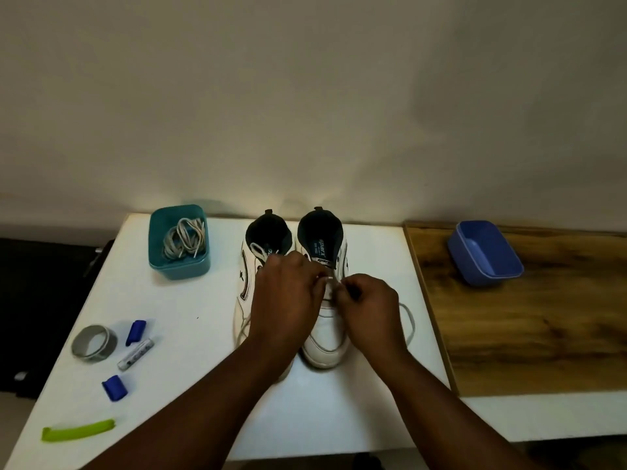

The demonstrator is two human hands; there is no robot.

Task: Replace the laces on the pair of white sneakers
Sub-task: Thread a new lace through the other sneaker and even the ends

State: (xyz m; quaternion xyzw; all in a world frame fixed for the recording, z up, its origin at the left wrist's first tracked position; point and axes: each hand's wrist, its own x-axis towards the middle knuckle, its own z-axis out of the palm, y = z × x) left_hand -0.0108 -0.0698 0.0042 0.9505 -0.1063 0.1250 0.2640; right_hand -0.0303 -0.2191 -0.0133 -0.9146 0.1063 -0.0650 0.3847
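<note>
"Sparx" shows on the right sneaker's (pixel 325 334) tongue label (pixel 321 253).

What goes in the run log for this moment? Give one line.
left hand: pinches lace | right hand: pinches lace | right sneaker: being laced | teal tub: laces inside

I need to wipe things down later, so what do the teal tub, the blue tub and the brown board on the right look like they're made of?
The teal rectangular tub looks like moulded plastic: smooth walls, rounded corners, soft sheen. The blue rectangular tub seems the same, with a paler rim. The brown board shows streaky wood grain, so wood or a wood-print laminate; this view cannot tell which.
</note>
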